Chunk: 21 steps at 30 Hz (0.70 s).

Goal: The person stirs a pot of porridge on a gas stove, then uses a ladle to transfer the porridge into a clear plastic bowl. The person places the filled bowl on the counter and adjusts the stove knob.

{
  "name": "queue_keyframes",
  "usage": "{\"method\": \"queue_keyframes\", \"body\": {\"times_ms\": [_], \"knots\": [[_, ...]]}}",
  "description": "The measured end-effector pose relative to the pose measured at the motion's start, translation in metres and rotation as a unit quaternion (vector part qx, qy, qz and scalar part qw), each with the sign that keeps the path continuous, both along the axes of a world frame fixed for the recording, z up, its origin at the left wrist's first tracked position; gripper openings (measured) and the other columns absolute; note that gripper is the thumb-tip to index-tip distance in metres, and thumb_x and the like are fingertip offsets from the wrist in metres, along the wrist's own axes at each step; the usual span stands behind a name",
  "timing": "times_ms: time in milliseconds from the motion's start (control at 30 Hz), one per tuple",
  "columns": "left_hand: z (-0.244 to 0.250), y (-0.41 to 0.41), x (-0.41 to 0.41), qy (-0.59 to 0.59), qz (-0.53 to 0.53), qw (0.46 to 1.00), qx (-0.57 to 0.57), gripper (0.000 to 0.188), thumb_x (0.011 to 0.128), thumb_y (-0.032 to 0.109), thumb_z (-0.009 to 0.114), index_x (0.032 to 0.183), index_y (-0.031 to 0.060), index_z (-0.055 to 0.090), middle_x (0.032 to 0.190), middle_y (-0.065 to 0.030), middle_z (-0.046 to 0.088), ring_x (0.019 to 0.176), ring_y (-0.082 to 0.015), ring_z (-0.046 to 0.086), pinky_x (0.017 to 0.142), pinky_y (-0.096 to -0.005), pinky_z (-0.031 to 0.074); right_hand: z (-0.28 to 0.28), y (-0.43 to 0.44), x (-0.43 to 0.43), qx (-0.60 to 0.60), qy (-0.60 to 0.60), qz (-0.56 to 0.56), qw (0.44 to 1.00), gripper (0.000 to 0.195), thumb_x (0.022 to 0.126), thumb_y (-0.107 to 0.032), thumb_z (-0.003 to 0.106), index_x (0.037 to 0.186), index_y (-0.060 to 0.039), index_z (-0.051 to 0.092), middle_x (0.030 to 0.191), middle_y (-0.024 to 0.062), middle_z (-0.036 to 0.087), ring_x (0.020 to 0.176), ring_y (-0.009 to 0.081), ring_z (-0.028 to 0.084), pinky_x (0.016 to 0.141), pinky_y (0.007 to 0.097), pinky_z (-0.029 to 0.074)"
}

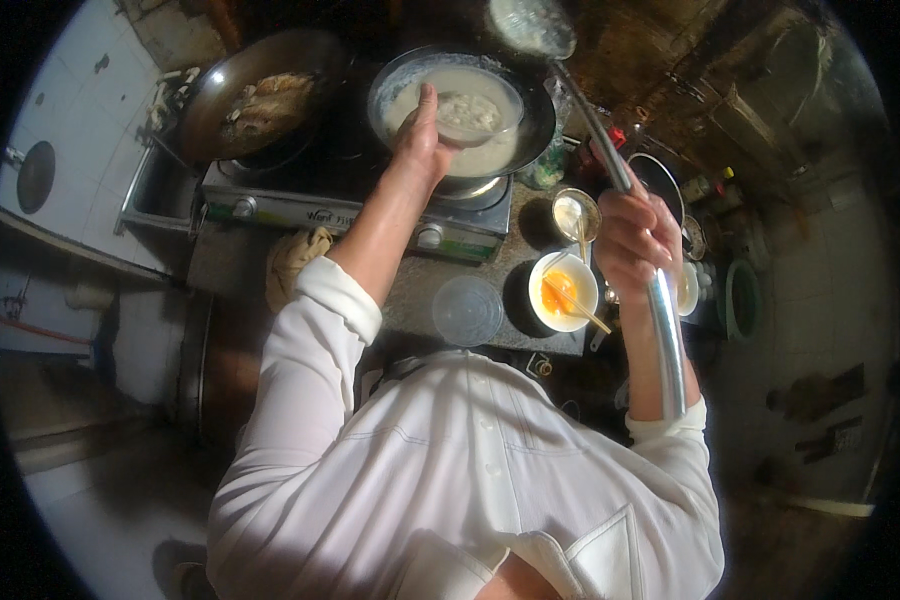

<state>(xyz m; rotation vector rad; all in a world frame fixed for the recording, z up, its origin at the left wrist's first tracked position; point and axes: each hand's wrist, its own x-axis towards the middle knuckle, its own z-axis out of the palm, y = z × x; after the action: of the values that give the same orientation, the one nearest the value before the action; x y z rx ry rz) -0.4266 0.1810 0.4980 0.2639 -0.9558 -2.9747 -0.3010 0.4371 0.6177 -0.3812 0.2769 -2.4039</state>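
Note:
My left hand [422,135] grips a clear plastic bowl [516,112] with a pale, lumpy liquid in it. That bowl is over a dark wok [544,139], which holds a milky white soup [487,159] on the right burner. In my right hand [637,236] is the long handle of a metal ladle [532,28]. The ladle's head is raised beyond the wok's far right rim, its surface wet with pale residue. Nearer to me, a round clear plastic lid or container [468,310] sits on the countertop.
A second wok [195,120] with browned food stands on the gas stove's [285,214] left side. Right of the stove are a small bowl of white powder [570,216] and a white bowl [538,277] with beaten egg and chopsticks. A sink [150,187] lies left.

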Motion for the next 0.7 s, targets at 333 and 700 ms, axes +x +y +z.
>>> {"method": "queue_keyframes", "body": {"times_ms": [333, 700], "knots": [[0.015, -0.068, 0.09, 0.019, 0.021, 1.0, -0.007, 0.065, 0.097, 0.053, 0.051, 0.143, 0.0074, 0.042, 0.142, -0.0128, 0.049, 0.133, -0.0299, 0.046, 0.111, -0.0526, 0.039, -0.056, 0.001, -0.052, 0.707, 0.18, -0.123, 0.672, 0.069, 0.09, -0.001, 0.048, 0.155, -0.013, 0.029, 0.068, 0.0062, 0.058, 0.052, 0.0145, 0.052, 0.051, 0.0322, 0.046], [0.0, -0.11, 0.12, -0.027, 0.083, 0.995, -0.037, 0.069, 0.098, 0.054, 0.049, 0.145, 0.0051, 0.038, 0.146, -0.0141, 0.045, 0.135, -0.0311, 0.043, 0.112, -0.053, 0.037, -0.086, -0.019, -0.065, 0.698, 0.083, -0.067, 0.708, 0.058, 0.094, -0.004, 0.045, 0.15, -0.0044, 0.033, 0.076, 0.0152, 0.063, 0.057, 0.0228, 0.062, 0.054, 0.031, 0.051]]}}
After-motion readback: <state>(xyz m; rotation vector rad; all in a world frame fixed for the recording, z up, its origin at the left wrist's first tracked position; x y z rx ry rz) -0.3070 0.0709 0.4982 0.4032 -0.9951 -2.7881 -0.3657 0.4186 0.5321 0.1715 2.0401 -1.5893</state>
